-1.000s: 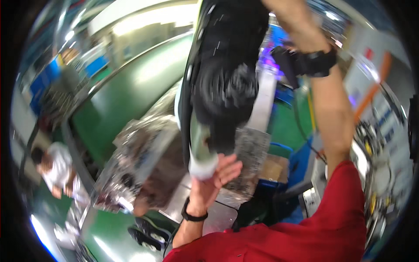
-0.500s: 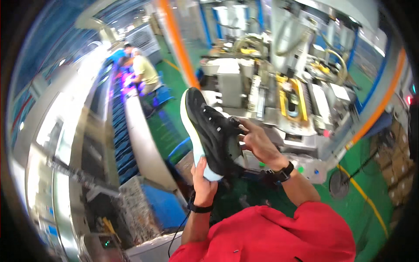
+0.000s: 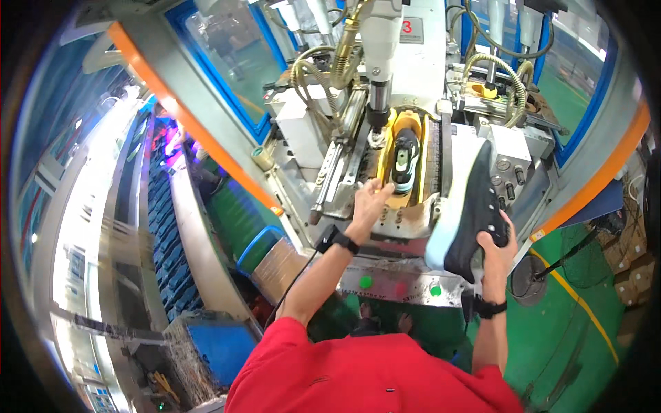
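Observation:
My right hand (image 3: pixel 497 251) grips a black shoe (image 3: pixel 476 210) with a white and pale blue sole, thumb on its upper. The shoe is tilted, toe pointing up and away from me. My left hand (image 3: pixel 370 206) is open and empty, fingers apart, at the near end of a yellow mould (image 3: pixel 383 155) in the machine. Inside that mould lies a second black shoe (image 3: pixel 405 155) with a light sole at its near end. Whether my left fingertips touch the mould cannot be made out.
A metal press column (image 3: pixel 379 96) stands just left of the mould. Green buttons (image 3: pixel 366 282) line the machine's front panel. Orange-edged posts (image 3: pixel 186 131) flank the opening. A conveyor belt (image 3: pixel 172 234) runs along the left, with a blue-topped box (image 3: pixel 224 351) near its end.
My view has turned to face the machine. The held shoe has moved right, now in my right hand alone. My left hand has let go of it and reaches toward the mould.

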Motion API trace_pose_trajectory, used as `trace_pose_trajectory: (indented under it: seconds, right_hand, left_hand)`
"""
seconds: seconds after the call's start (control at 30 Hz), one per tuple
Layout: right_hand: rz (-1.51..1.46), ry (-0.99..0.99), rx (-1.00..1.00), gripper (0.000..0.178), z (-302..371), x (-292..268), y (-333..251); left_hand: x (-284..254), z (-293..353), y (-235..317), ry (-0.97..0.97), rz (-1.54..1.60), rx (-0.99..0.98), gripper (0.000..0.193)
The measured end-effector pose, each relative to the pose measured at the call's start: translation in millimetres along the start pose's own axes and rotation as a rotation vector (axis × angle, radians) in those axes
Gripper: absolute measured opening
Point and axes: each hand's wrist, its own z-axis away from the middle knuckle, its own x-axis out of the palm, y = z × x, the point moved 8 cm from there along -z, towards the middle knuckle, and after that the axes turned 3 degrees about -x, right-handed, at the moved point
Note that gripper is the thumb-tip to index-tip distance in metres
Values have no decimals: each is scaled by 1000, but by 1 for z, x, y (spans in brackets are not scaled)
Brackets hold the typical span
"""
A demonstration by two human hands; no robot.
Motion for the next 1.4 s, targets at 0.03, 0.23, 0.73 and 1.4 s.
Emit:
trace_pose_trajectory:
  seconds: [0.03, 0.23, 0.73, 1.4]
  right_hand:
    - [65, 49, -32, 55, -4, -10, -5]
    - [215, 306, -27, 57, -6, -57, -19]
    - [937, -298, -12, 66, -219, 167, -18]
    - [757, -435, -617, 37, -65, 291, 58]
  left_hand:
    - [-3, -36, -21, 92, -102, 49, 62]
    - [63, -137, -29, 107, -445, 128, 55]
    - [-46, 27, -14, 11, 701, -506, 26]
    - [-252, 303, -4, 897, 537, -262, 22]
